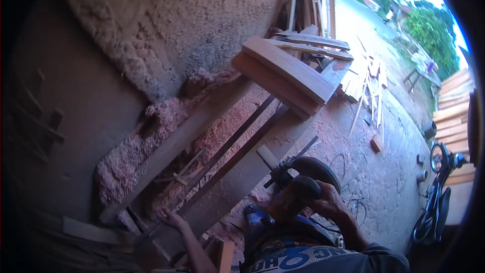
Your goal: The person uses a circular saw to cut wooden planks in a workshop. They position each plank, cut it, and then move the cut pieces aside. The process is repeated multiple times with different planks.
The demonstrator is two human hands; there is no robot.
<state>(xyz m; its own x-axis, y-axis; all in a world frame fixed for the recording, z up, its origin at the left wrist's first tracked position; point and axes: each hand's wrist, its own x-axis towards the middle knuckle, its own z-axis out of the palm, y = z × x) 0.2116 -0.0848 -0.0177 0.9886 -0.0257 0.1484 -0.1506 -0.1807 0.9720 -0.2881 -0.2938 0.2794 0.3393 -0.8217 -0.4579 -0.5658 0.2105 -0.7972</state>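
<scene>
Low in the view, my left hand [172,218] is closed on a long dark metal bar [212,167] running along a wooden bench frame [232,182]. Wood shavings lie on the frame. My right hand [326,199], at lower centre-right, grips the dark handle of a power tool [303,187] with a large round dark part [318,167]. The tool is near the frame's right side, by a small wood block [268,156]. Thick planks [283,73] lie across the frame's far end, with thinner boards [310,40] on top.
Pink shavings [121,172] are heaped against a rough wall [166,25]. Offcuts [374,86] lie scattered on the right-hand floor. A motorbike [434,197] stands at the right near stacked boards [452,121]. Upright lengths of wood [303,0] lean at the back, beside an opening onto a path [364,15] and greenery.
</scene>
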